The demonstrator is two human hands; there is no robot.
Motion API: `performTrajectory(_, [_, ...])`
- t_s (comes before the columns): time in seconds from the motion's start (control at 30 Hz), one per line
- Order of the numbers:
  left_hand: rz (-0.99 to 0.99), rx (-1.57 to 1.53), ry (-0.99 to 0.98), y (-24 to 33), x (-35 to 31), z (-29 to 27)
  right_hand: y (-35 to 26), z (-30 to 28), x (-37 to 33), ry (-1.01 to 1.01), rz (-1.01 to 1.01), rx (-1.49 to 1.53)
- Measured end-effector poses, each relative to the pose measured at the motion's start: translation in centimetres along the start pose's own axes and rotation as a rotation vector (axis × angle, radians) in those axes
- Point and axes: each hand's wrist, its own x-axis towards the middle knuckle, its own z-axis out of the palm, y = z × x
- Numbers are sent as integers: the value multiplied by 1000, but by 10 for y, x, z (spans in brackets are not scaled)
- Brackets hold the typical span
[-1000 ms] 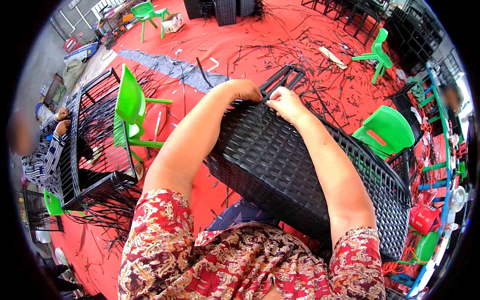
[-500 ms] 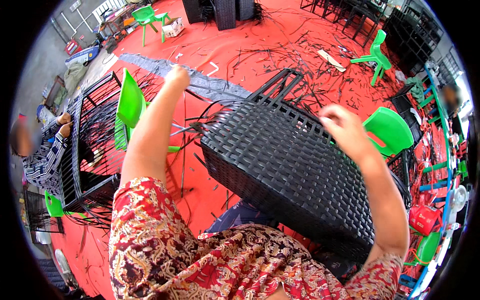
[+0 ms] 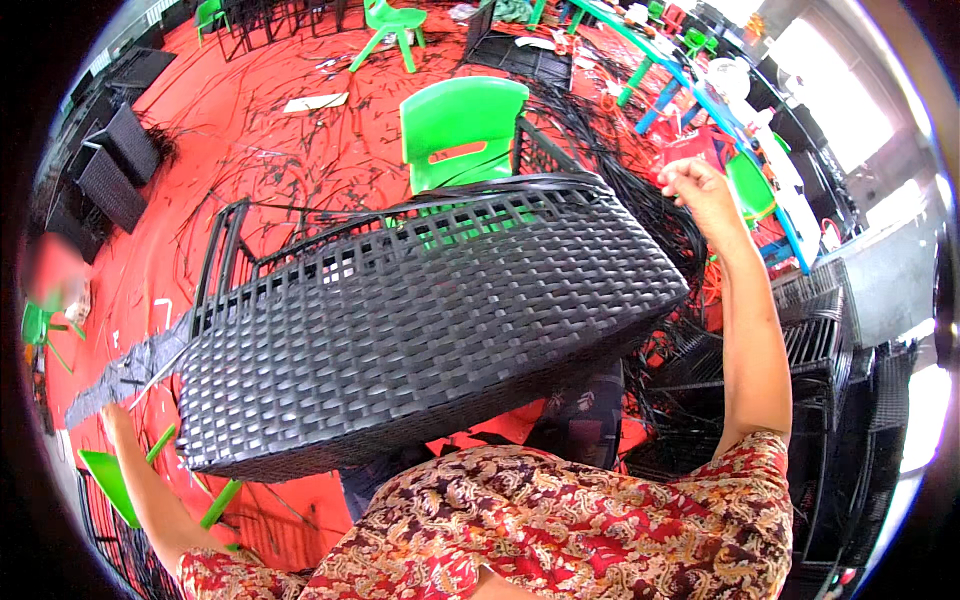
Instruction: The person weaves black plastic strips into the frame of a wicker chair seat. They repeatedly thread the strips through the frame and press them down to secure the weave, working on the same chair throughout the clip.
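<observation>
A black woven wicker furniture piece [image 3: 400, 330] lies across my lap, its woven face up and bare frame bars along its far edge. Out at the far left, my left hand [image 3: 114, 418] is closed. A thin wicker strip [image 3: 160, 372] runs between that hand and the piece's left end. Raised beyond the right end of the piece, my right hand [image 3: 697, 188] has its fingers curled together. Whatever lies between those fingers is too small to make out. Loose black strips [image 3: 560, 186] lie along the far right edge of the weave.
A green chair [image 3: 465, 130] stands just behind the piece, another [image 3: 390, 30] farther off. A green chair [image 3: 110, 487] is near my left forearm. Black strips litter the red floor [image 3: 240, 120]. Dark wicker pieces [image 3: 820, 340] are stacked at right, beside a blue-green rail [image 3: 690, 85].
My view has turned to the right. My right hand has moved from the far edge of the weave out past its right end. My left arm is stretched out to the left.
</observation>
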Motion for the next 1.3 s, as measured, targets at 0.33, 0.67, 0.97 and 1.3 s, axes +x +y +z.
performTrajectory(0.33, [-14, 15, -18, -5, -1, 14, 50, 67, 24, -120, -574, -434])
performTrajectory(0.67, [-40, 13, -22, -17, -17, 31, 53, 78, 61, -442, -796, -706])
performTrajectory(0.97, [-50, 22, -38, -40, -33, 45, 59, 74, 86, -659, -129, -601])
performTrajectory(1.3, [-37, -14, -32, -23, -35, 51, 29, 118, 50, -444, -738, -674])
